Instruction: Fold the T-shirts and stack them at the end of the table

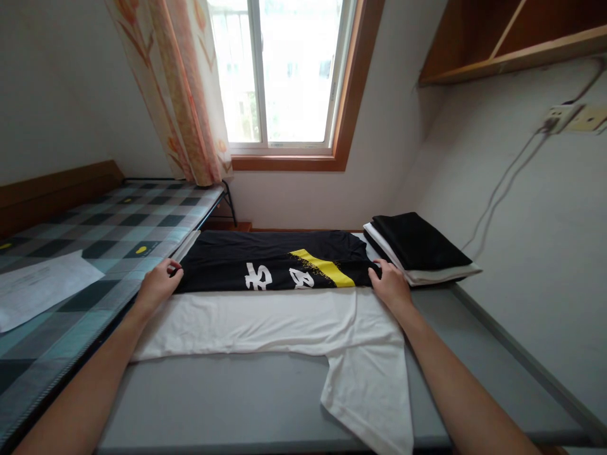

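Two ends of the black shirt are pinched in the head view by left hand and right hand, apparently keeping its edge straight across the white shirt on the grey table; how much cloth each grips is unclear.

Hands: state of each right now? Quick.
Left hand: closed, pinching the black shirt at its left end.
Right hand: closed, pinching the same shirt at its right end.
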